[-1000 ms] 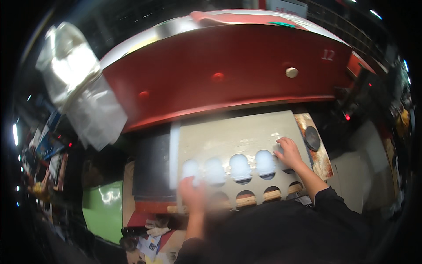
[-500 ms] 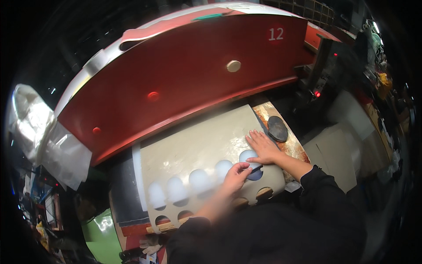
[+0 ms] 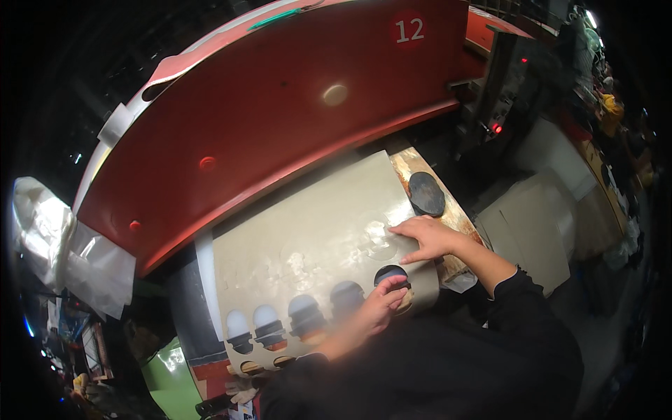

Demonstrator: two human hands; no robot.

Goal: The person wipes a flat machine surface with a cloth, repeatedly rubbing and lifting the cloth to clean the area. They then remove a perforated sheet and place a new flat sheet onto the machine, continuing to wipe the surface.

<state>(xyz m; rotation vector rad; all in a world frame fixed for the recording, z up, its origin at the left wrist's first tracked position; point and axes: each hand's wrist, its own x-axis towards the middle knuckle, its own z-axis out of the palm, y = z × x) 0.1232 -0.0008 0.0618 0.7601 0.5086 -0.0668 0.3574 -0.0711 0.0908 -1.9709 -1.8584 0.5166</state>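
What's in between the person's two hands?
In the head view, part of the beige sheet lies between the left hand and the right hand, with a rounded hole in it, right by the left hand.

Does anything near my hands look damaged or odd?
The board right of the perforated beige sheet, under the dark oval block, looks worn: brown, blotchy patches break up its pale surface. I can't tell whether that's staining or damage.

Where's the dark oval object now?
In the head view, the dark oval object lies right of centre on the worn board, just beyond the right hand.
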